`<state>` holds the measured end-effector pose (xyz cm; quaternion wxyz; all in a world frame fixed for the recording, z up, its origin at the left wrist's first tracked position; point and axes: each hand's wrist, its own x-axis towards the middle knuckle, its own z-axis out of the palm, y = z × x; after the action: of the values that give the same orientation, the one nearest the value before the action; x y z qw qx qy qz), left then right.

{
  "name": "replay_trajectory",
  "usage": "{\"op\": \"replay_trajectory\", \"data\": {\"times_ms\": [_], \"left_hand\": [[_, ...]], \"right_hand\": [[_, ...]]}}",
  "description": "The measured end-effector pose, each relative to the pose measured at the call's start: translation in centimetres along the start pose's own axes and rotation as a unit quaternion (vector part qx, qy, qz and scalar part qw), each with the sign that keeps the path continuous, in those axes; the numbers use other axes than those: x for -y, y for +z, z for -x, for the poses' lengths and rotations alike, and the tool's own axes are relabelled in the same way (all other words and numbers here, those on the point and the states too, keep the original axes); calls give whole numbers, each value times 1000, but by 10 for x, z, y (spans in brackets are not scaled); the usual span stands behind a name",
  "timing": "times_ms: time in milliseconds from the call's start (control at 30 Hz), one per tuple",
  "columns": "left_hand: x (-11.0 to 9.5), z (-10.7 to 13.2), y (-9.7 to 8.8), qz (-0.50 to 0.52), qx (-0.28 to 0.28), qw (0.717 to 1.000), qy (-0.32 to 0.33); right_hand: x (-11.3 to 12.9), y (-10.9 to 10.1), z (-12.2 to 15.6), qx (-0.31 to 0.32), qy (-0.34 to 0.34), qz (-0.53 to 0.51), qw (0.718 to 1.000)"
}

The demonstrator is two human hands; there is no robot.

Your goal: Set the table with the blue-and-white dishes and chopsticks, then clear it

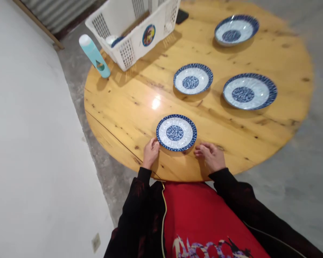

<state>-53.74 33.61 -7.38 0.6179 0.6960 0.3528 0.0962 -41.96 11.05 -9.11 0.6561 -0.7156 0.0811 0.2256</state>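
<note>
Round wooden tabletop (123, 107) bears four plates (193, 79), perhaps spaced to keep rims from knocking. At seven o'clock lies the nearest plate (176, 133); left hand (151, 153) at its eight-o'clock rim, grip unclear; right hand (212, 156) relaxed, holding nothing, at four.

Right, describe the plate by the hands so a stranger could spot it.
On the wooden table, go to the edge nearest the red shirt. There, roughly between the left hand and right hand, lies a blue-rimmed white plate. Three similar dishes lie farther away; this one alone is by the hands.
</note>
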Motion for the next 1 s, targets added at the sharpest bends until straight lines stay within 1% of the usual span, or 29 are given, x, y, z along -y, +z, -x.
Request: {"op": "replay_trajectory", "data": {"times_ms": [100, 167, 267, 333, 400, 500, 600, 667, 733, 800, 900, 1000], "left_hand": [[2, 3, -10, -1, -4, 1000, 0], [4, 6, -14, 2, 0, 1000, 6], [8, 16, -18, -3, 2, 1000, 1], [12, 26, -20, -5, -6, 1000, -13], [17, 40, -23, -4, -28, 999, -30], [21, 65, -30, 1, -77, 996, -54], [23, 94, -36, 6, -126, 990, -68], [24, 114, -36, 4, -149, 986, -69], [23, 133, -32, -7, -155, 985, -69], [23, 150, -22, -22, -147, 986, -78], [22, 169, -2, -33, -124, 987, -94], [22, 182, 20, -29, -104, 989, -102]], "right_hand": [[-8, -8, 22, -27, 22, -10, 999], [-15, -9, 41, -21, 39, -11, 999], [-25, -7, 70, 24, 66, 0, 998], [-30, -7, 83, 60, 76, 13, 995], [-34, -9, 89, 88, 75, 28, 993], [-35, -14, 87, 116, 61, 44, 990], [-33, -21, 81, 131, 46, 51, 989], [-33, -30, 78, 134, 41, 58, 988], [-35, -43, 78, 131, 42, 66, 988], [-39, -59, 80, 121, 48, 73, 989], [-49, -88, 85, 95, 58, 77, 991], [-59, -114, 93, 75, 65, 77, 992]]}}
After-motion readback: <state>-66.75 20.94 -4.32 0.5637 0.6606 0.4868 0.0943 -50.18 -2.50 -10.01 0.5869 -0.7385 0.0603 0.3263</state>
